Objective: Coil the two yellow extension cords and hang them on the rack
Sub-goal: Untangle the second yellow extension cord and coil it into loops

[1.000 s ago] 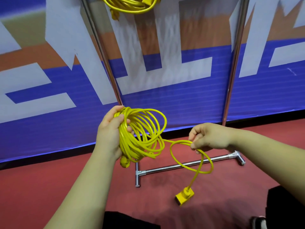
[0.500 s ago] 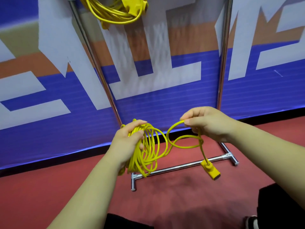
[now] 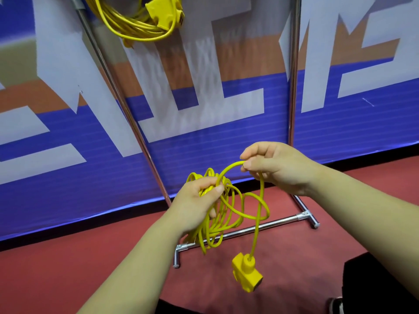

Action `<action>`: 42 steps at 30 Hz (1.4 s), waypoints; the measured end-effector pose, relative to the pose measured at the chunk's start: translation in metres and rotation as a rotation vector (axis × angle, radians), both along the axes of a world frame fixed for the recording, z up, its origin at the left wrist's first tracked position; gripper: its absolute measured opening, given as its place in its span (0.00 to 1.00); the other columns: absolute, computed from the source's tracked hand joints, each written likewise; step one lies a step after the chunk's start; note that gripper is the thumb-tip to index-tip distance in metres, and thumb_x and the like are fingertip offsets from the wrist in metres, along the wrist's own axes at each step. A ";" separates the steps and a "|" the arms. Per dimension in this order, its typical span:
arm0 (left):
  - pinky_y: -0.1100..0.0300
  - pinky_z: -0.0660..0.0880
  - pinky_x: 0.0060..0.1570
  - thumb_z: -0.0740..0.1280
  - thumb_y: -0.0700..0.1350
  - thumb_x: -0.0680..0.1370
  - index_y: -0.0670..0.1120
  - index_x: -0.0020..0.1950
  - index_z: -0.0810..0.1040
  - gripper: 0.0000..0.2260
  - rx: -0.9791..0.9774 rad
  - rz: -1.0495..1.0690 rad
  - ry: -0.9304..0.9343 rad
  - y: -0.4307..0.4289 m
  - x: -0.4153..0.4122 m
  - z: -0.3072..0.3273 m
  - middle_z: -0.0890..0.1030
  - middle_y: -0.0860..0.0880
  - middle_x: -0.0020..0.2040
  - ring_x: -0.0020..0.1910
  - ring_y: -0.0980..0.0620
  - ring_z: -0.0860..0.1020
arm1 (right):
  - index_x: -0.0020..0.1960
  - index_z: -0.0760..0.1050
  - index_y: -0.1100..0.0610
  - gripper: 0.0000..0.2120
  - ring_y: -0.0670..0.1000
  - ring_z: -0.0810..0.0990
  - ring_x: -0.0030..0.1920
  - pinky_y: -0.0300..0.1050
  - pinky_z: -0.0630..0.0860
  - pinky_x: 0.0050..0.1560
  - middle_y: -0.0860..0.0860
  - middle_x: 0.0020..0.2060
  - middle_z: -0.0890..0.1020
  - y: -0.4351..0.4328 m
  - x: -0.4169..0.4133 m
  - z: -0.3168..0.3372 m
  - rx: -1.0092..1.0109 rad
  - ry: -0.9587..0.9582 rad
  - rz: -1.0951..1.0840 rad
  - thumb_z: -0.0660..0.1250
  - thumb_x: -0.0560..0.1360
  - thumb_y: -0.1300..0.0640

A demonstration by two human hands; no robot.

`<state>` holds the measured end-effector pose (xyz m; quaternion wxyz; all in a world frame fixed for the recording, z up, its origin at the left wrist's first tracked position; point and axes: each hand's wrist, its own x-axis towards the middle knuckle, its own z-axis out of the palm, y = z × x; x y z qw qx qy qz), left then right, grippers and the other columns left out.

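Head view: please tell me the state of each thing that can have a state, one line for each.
Cord in the hands: mostly coiled, last stretch loose, not yet hung.
Socket block: dangles at that cord's end.
Second cord: coiled, hangs high by the rack; its support is out of frame.
Rack: upright on the floor.
Left hand: grips the coil.
Right hand: pinches the loose stretch.

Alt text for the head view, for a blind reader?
A person's left hand grips a yellow cord coil while the right hand pinches its free end, socket block dangling. A second coil hangs on the metal rack above.
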<state>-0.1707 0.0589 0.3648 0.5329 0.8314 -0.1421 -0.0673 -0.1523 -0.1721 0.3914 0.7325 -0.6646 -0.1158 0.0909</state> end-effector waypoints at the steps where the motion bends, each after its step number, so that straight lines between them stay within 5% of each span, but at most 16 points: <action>1: 0.56 0.75 0.32 0.65 0.47 0.83 0.54 0.49 0.82 0.07 -0.017 0.014 0.001 0.001 0.001 0.001 0.75 0.46 0.34 0.30 0.47 0.76 | 0.48 0.79 0.58 0.08 0.45 0.77 0.32 0.36 0.73 0.37 0.53 0.36 0.83 -0.002 0.000 -0.002 -0.017 -0.002 0.005 0.69 0.75 0.70; 12: 0.56 0.75 0.30 0.68 0.48 0.80 0.48 0.53 0.82 0.06 -0.405 0.198 0.032 0.018 0.010 0.019 0.78 0.41 0.39 0.27 0.47 0.73 | 0.47 0.68 0.57 0.17 0.51 0.81 0.47 0.51 0.74 0.54 0.57 0.55 0.84 -0.026 -0.004 -0.047 -0.289 0.112 0.120 0.73 0.71 0.71; 15: 0.58 0.74 0.27 0.65 0.45 0.82 0.49 0.50 0.82 0.07 -0.496 0.215 0.015 0.017 0.009 0.028 0.77 0.42 0.38 0.26 0.48 0.72 | 0.48 0.65 0.55 0.21 0.53 0.81 0.56 0.55 0.76 0.60 0.51 0.60 0.81 -0.015 -0.006 -0.071 -0.444 0.142 0.210 0.75 0.65 0.62; 18: 0.59 0.73 0.26 0.64 0.45 0.82 0.48 0.51 0.81 0.07 -0.554 0.249 -0.001 0.018 0.010 0.032 0.77 0.42 0.38 0.26 0.48 0.72 | 0.49 0.64 0.54 0.19 0.50 0.77 0.64 0.51 0.76 0.61 0.52 0.61 0.80 0.004 -0.002 -0.091 -0.424 0.151 0.228 0.73 0.71 0.68; 25: 0.60 0.74 0.27 0.64 0.47 0.83 0.42 0.57 0.79 0.10 -0.695 0.383 0.069 0.032 0.015 0.030 0.76 0.44 0.35 0.26 0.50 0.72 | 0.42 0.68 0.59 0.14 0.47 0.85 0.45 0.47 0.78 0.51 0.59 0.43 0.82 0.026 0.005 -0.095 -0.410 0.094 0.221 0.68 0.73 0.75; 32: 0.52 0.76 0.32 0.67 0.49 0.81 0.46 0.54 0.81 0.08 -0.499 0.484 -0.030 0.053 0.022 0.016 0.76 0.41 0.37 0.27 0.48 0.73 | 0.45 0.77 0.60 0.06 0.50 0.85 0.42 0.44 0.79 0.43 0.65 0.47 0.84 0.036 -0.003 -0.064 -0.303 0.136 0.145 0.71 0.74 0.69; 35: 0.44 0.77 0.35 0.67 0.50 0.81 0.50 0.50 0.83 0.07 -0.372 0.472 -0.088 0.057 0.022 0.014 0.74 0.39 0.35 0.28 0.44 0.74 | 0.47 0.78 0.59 0.06 0.53 0.86 0.44 0.50 0.80 0.49 0.62 0.47 0.86 0.038 -0.007 -0.043 -0.195 0.178 0.071 0.71 0.75 0.68; 38: 0.45 0.77 0.35 0.67 0.51 0.81 0.52 0.48 0.83 0.07 -0.326 0.450 -0.093 0.056 0.020 0.016 0.75 0.39 0.33 0.28 0.44 0.74 | 0.49 0.78 0.58 0.08 0.55 0.86 0.45 0.53 0.81 0.52 0.61 0.46 0.86 0.038 -0.009 -0.027 -0.097 0.222 -0.016 0.72 0.74 0.67; 42: 0.50 0.76 0.31 0.66 0.52 0.82 0.52 0.47 0.82 0.08 -0.196 0.339 -0.127 0.044 0.011 0.015 0.76 0.39 0.29 0.27 0.46 0.74 | 0.50 0.75 0.57 0.10 0.54 0.86 0.41 0.47 0.84 0.43 0.61 0.45 0.85 0.037 -0.010 -0.010 0.043 0.287 -0.095 0.72 0.74 0.68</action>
